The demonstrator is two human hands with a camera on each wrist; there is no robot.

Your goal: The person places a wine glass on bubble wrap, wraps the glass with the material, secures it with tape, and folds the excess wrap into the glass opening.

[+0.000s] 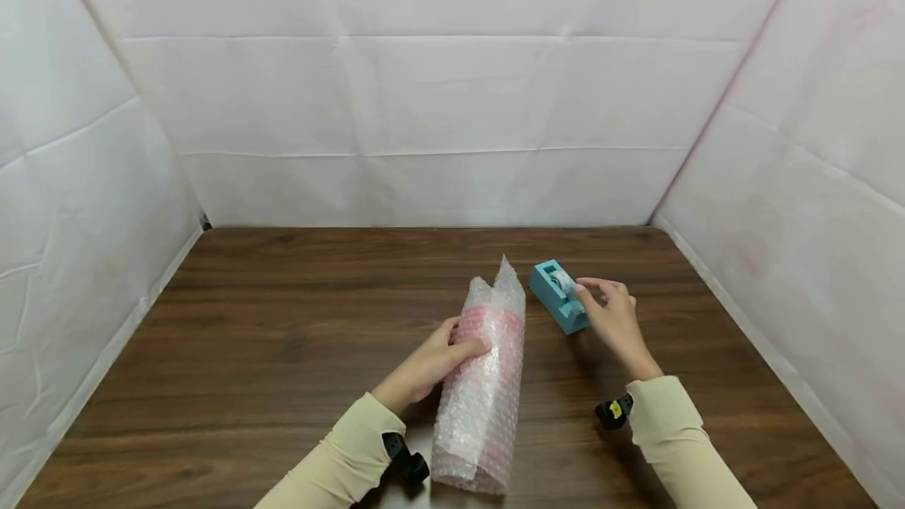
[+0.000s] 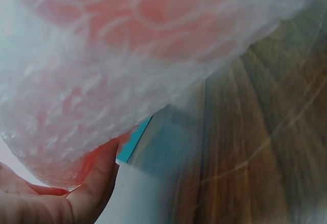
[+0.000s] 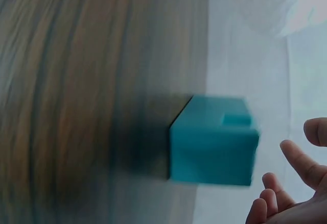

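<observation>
Cream long sleeves with black wrist cameras come in nearest, at the bottom. Left hand grips a long clear bubble-wrap bundle, pinkish through the film, around its left side, thumb on top; bundle is over the middle-front of the dark brown wood-grain counter, can't tell if fully resting on it. Probably light, soft outside, a bit slick; contents unclear, so treat as fragile. Best hold: around the mid-body, not the loose, ragged far end. Right hand is at the clear tape roll in a teal block-shaped tape dispenser, thumb and forefinger toward the tape; can't tell if pinching. Dispenser likely stiff; steady by its sides. Bundle's far end sits near it, slightly crowding its left. White creased sheeting walls the back and sides.
</observation>
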